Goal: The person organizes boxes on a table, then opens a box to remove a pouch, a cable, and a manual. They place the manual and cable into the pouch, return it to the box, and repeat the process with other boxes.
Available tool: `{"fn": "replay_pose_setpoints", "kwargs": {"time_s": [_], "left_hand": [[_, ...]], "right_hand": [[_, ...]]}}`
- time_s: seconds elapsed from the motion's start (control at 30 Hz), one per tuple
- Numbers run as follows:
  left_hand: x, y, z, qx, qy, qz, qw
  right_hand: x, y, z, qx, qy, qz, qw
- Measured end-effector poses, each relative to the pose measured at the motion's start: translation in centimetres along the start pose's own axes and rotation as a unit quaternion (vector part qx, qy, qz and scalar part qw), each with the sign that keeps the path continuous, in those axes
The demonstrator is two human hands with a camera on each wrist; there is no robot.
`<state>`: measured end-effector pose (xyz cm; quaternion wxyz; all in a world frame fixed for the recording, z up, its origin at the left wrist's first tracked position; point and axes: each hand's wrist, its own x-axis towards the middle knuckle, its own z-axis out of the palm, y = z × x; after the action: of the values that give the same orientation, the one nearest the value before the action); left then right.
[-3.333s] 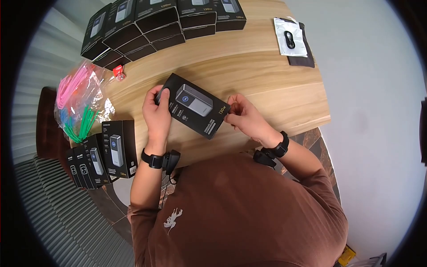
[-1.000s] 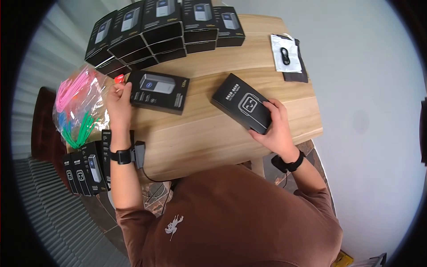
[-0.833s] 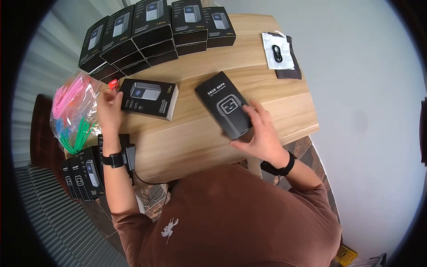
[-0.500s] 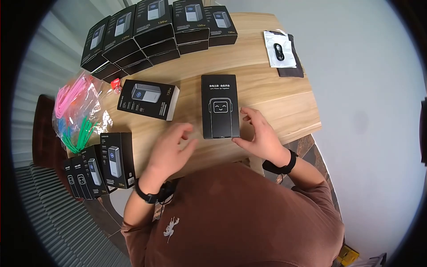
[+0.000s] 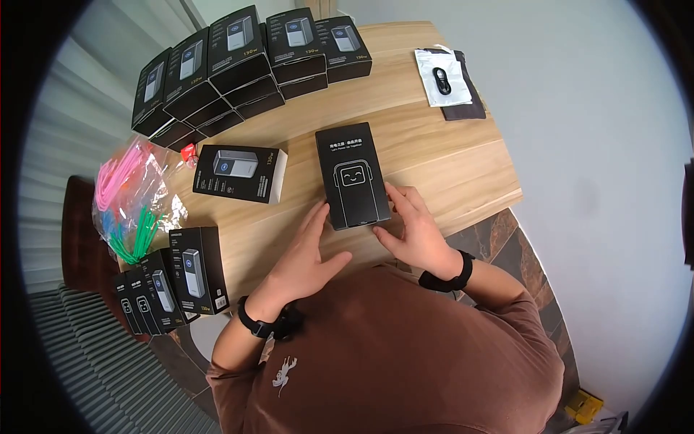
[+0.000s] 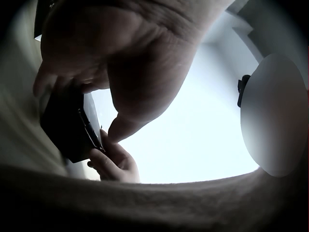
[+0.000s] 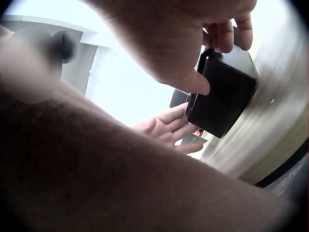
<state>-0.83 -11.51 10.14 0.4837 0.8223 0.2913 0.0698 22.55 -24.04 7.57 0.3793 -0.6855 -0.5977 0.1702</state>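
The box (image 5: 351, 176) at the table's near middle is matte black with a pale outlined smiling-face figure and small white lettering. Left of it, another black box (image 5: 239, 172) shows a silver-grey device with a blue dot. The table (image 5: 448, 163) is light wood grain — the bag (image 5: 130, 192) at far left holds pink, green and blue strips.
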Motion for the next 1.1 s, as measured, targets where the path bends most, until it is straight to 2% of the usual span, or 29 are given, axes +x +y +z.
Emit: {"fn": "replay_pose_setpoints", "kwargs": {"time_s": [0.1,0.2,0.3,0.37,0.43,0.5,0.6,0.63,0.73,0.83,0.93,1.03,1.1], "left_hand": [[0.0,0.5,-0.4,-0.083,0.019,0.033,0.996],[0.0,1.1,-1.0,-0.187,0.045,0.027,0.981],[0.8,1.8,-1.7,-0.221,0.079,0.040,0.971],[2.0,2.3,-1.9,-0.231,0.117,0.073,0.963],[3.5,1.9,-2.2,-0.228,0.121,0.086,0.962],[4.5,1.4,-2.1,-0.190,0.133,0.093,0.968],[5.5,0.3,-0.9,-0.066,0.150,0.092,0.982],[5.7,-0.5,-0.1,-0.012,0.151,0.092,0.984],[5.4,-1.1,1.3,0.078,0.158,0.093,0.980],[5.2,0.3,1.9,0.115,0.155,0.057,0.980],[5.4,0.9,2.2,0.134,0.153,0.028,0.979],[5.6,0.2,2.5,0.130,0.170,0.049,0.976],[5.5,-0.3,2.3,0.109,0.174,0.051,0.977]], "right_hand": [[0.1,-0.9,-0.7,0.067,-0.008,0.034,0.997],[0.8,-1.3,-2.1,0.098,-0.007,0.017,0.995],[3.1,0.1,-2.4,0.062,0.080,-0.024,0.995],[6.7,0.1,-3.2,0.015,0.147,-0.102,0.984],[9.9,0.7,-3.5,0.038,0.135,-0.124,0.982],[12.2,2.1,-3.2,0.127,0.045,-0.088,0.987],[15.3,3.7,-1.8,0.313,0.042,0.030,0.948],[16.1,4.4,-2.0,0.274,0.038,0.057,0.959],[17.9,4.3,-0.8,0.483,0.080,0.097,0.867],[18.7,4.6,-0.4,0.491,0.075,0.144,0.856],[19.3,6.3,0.5,0.482,0.057,0.138,0.864],[18.5,7.5,0.2,0.420,0.006,0.136,0.898],[17.3,8.0,-0.2,0.376,0.014,0.158,0.913]]}}
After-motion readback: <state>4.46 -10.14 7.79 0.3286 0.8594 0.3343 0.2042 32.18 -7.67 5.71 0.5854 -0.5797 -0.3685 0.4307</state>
